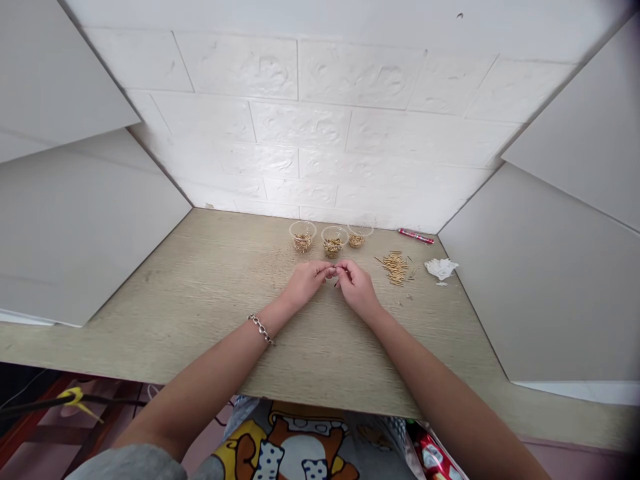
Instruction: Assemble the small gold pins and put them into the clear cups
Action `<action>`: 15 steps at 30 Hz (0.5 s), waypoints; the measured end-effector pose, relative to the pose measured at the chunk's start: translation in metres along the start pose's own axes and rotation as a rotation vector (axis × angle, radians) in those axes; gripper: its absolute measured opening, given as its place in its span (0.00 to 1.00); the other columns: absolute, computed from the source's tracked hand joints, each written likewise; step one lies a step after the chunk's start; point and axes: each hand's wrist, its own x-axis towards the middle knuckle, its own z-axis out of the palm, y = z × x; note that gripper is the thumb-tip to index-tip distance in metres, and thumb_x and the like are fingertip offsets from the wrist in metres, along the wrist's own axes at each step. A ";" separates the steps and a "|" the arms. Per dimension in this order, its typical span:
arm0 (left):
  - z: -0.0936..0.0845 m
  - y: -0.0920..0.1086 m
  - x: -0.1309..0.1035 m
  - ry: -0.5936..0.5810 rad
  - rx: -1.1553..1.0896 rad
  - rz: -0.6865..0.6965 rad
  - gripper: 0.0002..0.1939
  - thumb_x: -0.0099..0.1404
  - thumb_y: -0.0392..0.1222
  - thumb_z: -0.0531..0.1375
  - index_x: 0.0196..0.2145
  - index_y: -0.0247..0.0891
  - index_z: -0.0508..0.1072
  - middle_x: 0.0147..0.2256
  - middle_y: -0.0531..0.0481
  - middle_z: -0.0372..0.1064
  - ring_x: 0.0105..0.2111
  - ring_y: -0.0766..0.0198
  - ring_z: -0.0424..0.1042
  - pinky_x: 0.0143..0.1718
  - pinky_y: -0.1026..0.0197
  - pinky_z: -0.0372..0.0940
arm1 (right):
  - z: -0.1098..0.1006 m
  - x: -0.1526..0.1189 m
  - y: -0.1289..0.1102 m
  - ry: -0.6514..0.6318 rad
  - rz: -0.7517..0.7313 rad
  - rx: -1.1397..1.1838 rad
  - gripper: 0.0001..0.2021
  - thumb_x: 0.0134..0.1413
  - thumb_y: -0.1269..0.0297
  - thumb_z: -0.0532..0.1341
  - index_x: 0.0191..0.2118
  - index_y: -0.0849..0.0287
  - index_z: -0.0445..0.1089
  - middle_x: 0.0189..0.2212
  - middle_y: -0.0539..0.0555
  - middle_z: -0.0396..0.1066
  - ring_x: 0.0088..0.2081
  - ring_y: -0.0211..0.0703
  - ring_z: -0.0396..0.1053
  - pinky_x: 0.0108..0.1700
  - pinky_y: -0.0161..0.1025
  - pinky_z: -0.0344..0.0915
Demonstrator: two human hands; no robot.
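My left hand (309, 280) and my right hand (356, 285) meet over the middle of the table, fingertips pinched together. Between them is something small and thin; a dark tip pokes out below the right fingers, but its kind is too small to make out. Just beyond the hands stand three clear plastic cups: a left cup (303, 230), a middle cup (335, 235) and a right cup (361, 227), each holding small gold-coloured pieces. To the right of my right hand lies a pile of thin gold-coloured rods (396, 268).
A crumpled white wad (441, 268) lies at the right by a grey panel (560, 280). Behind it is a red tube-like packet (416, 236). Fine brown specks (280, 263) are scattered on the wooden table (200, 287) left of the cups. A white brick-patterned wall (300, 120) closes the back.
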 end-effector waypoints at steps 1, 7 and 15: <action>0.000 0.001 0.000 -0.004 0.006 0.008 0.15 0.60 0.44 0.48 0.26 0.37 0.71 0.23 0.55 0.67 0.25 0.70 0.63 0.28 0.68 0.55 | 0.000 0.000 0.000 0.002 -0.001 -0.013 0.08 0.50 0.64 0.47 0.30 0.58 0.61 0.22 0.48 0.65 0.21 0.34 0.62 0.26 0.32 0.58; 0.002 0.002 0.001 0.007 -0.022 0.010 0.12 0.59 0.43 0.49 0.33 0.39 0.71 0.30 0.54 0.69 0.29 0.69 0.65 0.33 0.67 0.57 | 0.001 -0.001 0.000 0.031 0.003 -0.051 0.08 0.51 0.64 0.46 0.30 0.58 0.60 0.19 0.47 0.61 0.21 0.35 0.61 0.28 0.33 0.57; 0.002 0.005 -0.002 -0.007 -0.079 -0.113 0.16 0.58 0.50 0.49 0.35 0.37 0.69 0.30 0.51 0.68 0.29 0.66 0.65 0.30 0.65 0.58 | 0.002 -0.001 0.001 0.059 0.066 0.044 0.07 0.51 0.63 0.46 0.31 0.58 0.58 0.20 0.47 0.61 0.21 0.34 0.61 0.27 0.33 0.58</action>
